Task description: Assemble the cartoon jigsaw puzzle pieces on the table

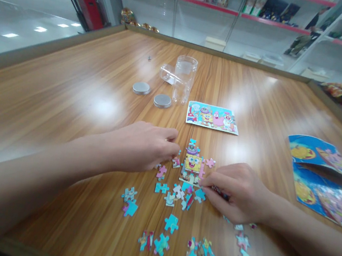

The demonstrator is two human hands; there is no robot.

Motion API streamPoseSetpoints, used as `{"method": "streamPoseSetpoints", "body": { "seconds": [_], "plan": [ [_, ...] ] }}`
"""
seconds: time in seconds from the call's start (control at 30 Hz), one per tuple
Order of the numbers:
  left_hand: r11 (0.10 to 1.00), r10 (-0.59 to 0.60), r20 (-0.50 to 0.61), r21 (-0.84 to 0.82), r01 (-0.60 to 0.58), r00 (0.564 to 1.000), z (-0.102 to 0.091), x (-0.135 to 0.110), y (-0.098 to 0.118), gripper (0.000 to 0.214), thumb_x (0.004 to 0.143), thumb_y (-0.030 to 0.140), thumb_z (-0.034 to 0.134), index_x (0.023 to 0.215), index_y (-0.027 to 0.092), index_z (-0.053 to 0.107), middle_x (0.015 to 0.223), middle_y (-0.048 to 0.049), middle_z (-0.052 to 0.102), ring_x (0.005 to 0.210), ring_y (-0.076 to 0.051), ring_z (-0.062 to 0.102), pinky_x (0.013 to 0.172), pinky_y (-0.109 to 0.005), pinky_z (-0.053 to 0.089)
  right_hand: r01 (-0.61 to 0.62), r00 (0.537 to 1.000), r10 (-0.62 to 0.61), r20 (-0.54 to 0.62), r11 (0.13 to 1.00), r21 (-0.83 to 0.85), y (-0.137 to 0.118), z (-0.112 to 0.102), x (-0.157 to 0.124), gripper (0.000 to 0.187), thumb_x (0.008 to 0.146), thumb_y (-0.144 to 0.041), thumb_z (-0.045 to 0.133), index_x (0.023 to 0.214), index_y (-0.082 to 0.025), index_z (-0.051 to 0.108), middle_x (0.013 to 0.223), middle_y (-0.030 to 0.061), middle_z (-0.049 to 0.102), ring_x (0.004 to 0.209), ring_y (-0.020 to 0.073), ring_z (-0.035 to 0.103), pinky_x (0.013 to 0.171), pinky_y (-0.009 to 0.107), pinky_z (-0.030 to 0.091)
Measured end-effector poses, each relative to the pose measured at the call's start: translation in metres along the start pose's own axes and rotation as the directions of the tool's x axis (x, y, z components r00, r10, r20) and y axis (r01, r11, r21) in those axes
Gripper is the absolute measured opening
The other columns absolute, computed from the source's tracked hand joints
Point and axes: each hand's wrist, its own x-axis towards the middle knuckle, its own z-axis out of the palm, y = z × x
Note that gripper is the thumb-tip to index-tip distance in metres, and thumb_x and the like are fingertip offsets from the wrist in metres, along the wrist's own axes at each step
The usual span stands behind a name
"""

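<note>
A partly joined jigsaw puzzle [193,163], with a yellow cartoon face in its middle, lies flat on the wooden table. My right hand [239,191] is closed, its thumb and index finger pinching at the puzzle's lower right edge. To the left of the puzzle, my left hand [152,147] has its fingers curled together; a small bit of light blue jigsaw piece [180,152] shows at its fingertips. Just below those fingers lies a loose jigsaw piece [176,163]. A pink jigsaw piece [210,163] sits right of the puzzle. Several loose pieces [171,222] are scattered nearer to me.
Behind the puzzle lies a picture card [213,117]. Beyond it are a clear upright jar [184,79], a clear container on its side [166,74] and two silver lids [162,101] [141,88]. A blue printed package [330,182] lies at the right. Raised edging [220,53] borders the table.
</note>
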Motion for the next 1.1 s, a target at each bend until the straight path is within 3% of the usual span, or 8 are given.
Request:
{"method": "streamPoseSetpoints", "body": {
  "seconds": [0.13,0.4,0.63,0.73,0.83,0.97,1.1],
  "plan": [
    [0.999,-0.013,-0.013,-0.029,0.013,1.0,0.003,0.003,0.006,0.023,0.098,0.042,0.063,0.099,0.02,0.071,0.098,-0.0045,0.063,0.07,-0.016,0.062,0.054,-0.028,0.035,-0.004,1.0,0.004,-0.007,1.0,0.002,0.0,0.0,0.001,0.006,0.096,-0.019,0.055,0.095,-0.02,0.061,0.068,-0.002,0.06,0.057,0.0109,0.051,0.055,0.028,0.033],
    [0.987,-0.059,0.034,-0.149,0.064,0.998,0.004,0.008,0.017,0.018,0.097,0.034,0.063,0.102,0.018,0.07,0.1,-0.0053,0.066,0.081,-0.019,0.068,0.066,-0.03,0.047,-0.004,0.998,0.004,-0.069,1.0,0.0,-0.001,0.002,0.003,0.009,0.096,-0.018,0.054,0.094,-0.019,0.062,0.064,-0.0028,0.059,0.054,0.0101,0.051,0.053,0.026,0.034],
    [0.942,-0.088,0.015,-0.323,0.088,0.996,0.01,0.007,0.016,0.015,0.09,0.031,0.067,0.098,0.018,0.066,0.098,-0.0026,0.066,0.081,-0.019,0.067,0.069,-0.031,0.049,-0.254,0.917,0.242,-0.317,0.967,0.001,0.001,0.005,0.001,0.011,0.094,-0.025,0.062,0.092,-0.017,0.07,0.051,-0.0082,0.045,0.044,0.0068,0.039,0.049,0.022,0.031],
    [0.931,-0.063,-0.14,-0.365,0.008,0.988,0.013,0.005,0.019,0.017,0.092,0.032,0.067,0.103,0.019,0.064,0.099,-0.0022,0.066,0.082,-0.017,0.066,0.068,-0.03,0.049,-0.292,0.91,0.3,-0.286,0.954,0.073,-0.002,0.004,0.004,0.013,0.094,-0.027,0.064,0.093,-0.016,0.072,0.053,-0.0072,0.048,0.046,0.0064,0.04,0.049,0.021,0.031],
    [0.94,-0.01,-0.266,-0.332,-0.081,0.964,0.018,0.006,0.023,0.014,0.101,0.03,0.056,0.101,0.019,0.064,0.099,-0.003,0.065,0.082,-0.016,0.066,0.067,-0.028,0.048,-0.282,0.937,0.294,-0.189,0.955,0.09,-0.008,0.004,0.009,0.019,0.094,-0.034,0.066,0.096,-0.016,0.073,0.058,-0.006,0.052,0.051,0.0072,0.045,0.053,0.021,0.033],
    [0.984,0.027,-0.222,-0.164,-0.065,0.975,0.02,0.008,0.021,0.02,0.105,0.026,0.046,0.104,0.018,0.065,0.104,-0.0059,0.065,0.077,-0.015,0.065,0.062,-0.028,0.047,-0.26,0.951,0.26,-0.164,0.965,0.023,-0.011,0.005,0.012,0.015,0.093,-0.028,0.064,0.095,-0.016,0.072,0.061,-0.0048,0.055,0.055,0.0083,0.048,0.056,0.022,0.033],
    [0.987,0.021,-0.174,-0.155,-0.048,0.984,0.014,0.006,0.014,0.018,0.103,0.027,0.049,0.108,0.02,0.065,0.106,-0.0057,0.064,0.076,-0.015,0.065,0.062,-0.028,0.047,-0.254,0.95,0.241,-0.198,0.966,-0.043,-0.007,0.006,0.009,0.014,0.09,-0.019,0.063,0.1,-0.017,0.073,0.063,-0.0045,0.057,0.056,0.0087,0.05,0.057,0.022,0.034]
  ]
}}
